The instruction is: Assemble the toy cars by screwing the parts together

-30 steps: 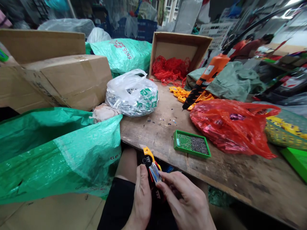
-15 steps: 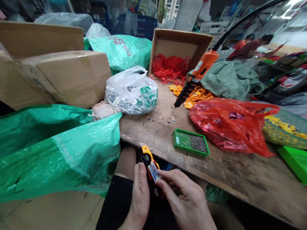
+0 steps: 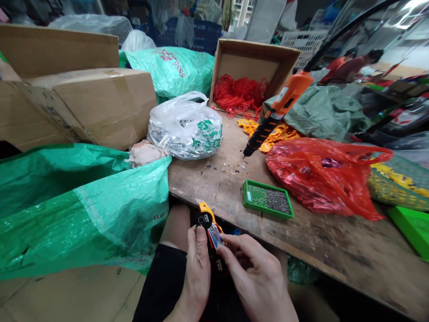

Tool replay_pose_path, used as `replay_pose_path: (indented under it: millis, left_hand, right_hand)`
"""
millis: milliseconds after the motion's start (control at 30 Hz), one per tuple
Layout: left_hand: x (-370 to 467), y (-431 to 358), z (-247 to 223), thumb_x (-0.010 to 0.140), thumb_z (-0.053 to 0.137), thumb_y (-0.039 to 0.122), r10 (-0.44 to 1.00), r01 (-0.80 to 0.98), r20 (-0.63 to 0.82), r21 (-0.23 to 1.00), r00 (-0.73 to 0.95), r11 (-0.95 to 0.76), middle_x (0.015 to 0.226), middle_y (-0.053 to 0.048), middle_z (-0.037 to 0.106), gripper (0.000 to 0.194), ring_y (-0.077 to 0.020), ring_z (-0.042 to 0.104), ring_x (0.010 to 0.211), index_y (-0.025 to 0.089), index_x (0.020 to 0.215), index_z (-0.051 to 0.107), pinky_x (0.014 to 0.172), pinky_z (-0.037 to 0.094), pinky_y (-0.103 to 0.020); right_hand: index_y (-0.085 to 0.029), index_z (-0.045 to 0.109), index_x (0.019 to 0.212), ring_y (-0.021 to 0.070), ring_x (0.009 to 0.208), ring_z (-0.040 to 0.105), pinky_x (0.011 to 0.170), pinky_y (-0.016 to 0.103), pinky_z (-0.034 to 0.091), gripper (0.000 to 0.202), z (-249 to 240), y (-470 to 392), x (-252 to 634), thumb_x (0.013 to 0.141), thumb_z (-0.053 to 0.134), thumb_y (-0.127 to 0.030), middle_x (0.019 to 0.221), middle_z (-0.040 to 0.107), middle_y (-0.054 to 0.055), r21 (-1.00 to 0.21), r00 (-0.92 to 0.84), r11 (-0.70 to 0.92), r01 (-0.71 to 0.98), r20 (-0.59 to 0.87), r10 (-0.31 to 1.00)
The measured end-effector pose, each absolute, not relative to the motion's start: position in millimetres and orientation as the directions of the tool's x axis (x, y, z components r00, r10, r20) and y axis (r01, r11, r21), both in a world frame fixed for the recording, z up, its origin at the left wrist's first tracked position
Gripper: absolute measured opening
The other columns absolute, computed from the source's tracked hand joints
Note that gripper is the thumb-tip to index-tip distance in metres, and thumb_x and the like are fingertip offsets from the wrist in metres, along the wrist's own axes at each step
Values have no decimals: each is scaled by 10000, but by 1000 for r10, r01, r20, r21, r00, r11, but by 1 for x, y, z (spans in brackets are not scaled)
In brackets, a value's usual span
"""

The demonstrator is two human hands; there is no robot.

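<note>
Below the table's front edge, my left hand [image 3: 197,268] grips a small toy assembly [image 3: 206,218] with a yellow-orange tip and black round wheels. A silvery, blue-tinted piece [image 3: 215,236] lies along the assembly. My right hand [image 3: 256,268] pinches the lower end of that piece between thumb and forefinger. Both hands are close together above my lap. The lower part of the assembly, with another black wheel, is partly hidden between them.
An orange and black electric screwdriver [image 3: 278,114] hangs over the wooden table [image 3: 214,183]. Nearby are a green tray of screws [image 3: 268,199], a red bag [image 3: 325,174] and a white bag [image 3: 186,129]. A green sack [image 3: 117,205] lies left; people sit far right.
The view has shifted slightly. Both hands hold nearly the same pose, and the silvery piece and the assembly have barely moved.
</note>
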State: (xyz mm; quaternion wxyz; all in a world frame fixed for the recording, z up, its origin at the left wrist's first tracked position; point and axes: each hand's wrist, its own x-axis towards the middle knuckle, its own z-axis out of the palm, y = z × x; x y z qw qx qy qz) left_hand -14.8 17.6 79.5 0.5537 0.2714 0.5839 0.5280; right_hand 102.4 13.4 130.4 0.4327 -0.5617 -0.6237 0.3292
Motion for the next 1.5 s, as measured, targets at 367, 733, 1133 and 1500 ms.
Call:
replay_pose_path:
  millis: [367, 733, 1133, 1500]
  left_hand:
    - [-17, 19, 89, 875, 464, 825, 913, -141, -356, 933, -201, 332, 1012, -112, 768, 679, -284, 738, 939, 204, 1136, 546, 848, 568, -403]
    - [-14, 14, 80, 917, 459, 773, 914, -98, -339, 941, -221, 325, 1029, -115, 770, 596, -288, 745, 945, 219, 1126, 531, 838, 564, -412]
    - [-17, 13, 85, 892, 462, 804, 909, -76, -334, 942, -248, 326, 979, -97, 776, 608, -271, 758, 898, 230, 1082, 533, 775, 591, -368]
    - [-13, 11, 88, 883, 442, 825, 909, -69, -315, 949, -272, 308, 947, -93, 749, 657, -264, 738, 863, 214, 1102, 542, 748, 592, -359]
  right_hand:
    - [-202, 787, 871, 197, 701, 747, 641, 262, 601, 209, 129, 17, 101, 898, 709, -394, 806, 786, 55, -945, 79, -139, 296, -121, 989]
    - [-207, 707, 698, 143, 515, 647, 493, 228, 496, 287, 132, 20, 97, 924, 678, -382, 635, 713, 14, -876, 107, -66, 478, -16, 994]
    - [-209, 763, 805, 154, 548, 672, 518, 252, 513, 185, 141, 25, 98, 912, 681, -336, 710, 743, 23, -850, 90, -72, 522, -28, 995]
    - [-221, 728, 722, 168, 608, 675, 562, 275, 506, 247, 143, 25, 101, 924, 650, -339, 726, 729, 26, -834, 72, -62, 549, -27, 997]
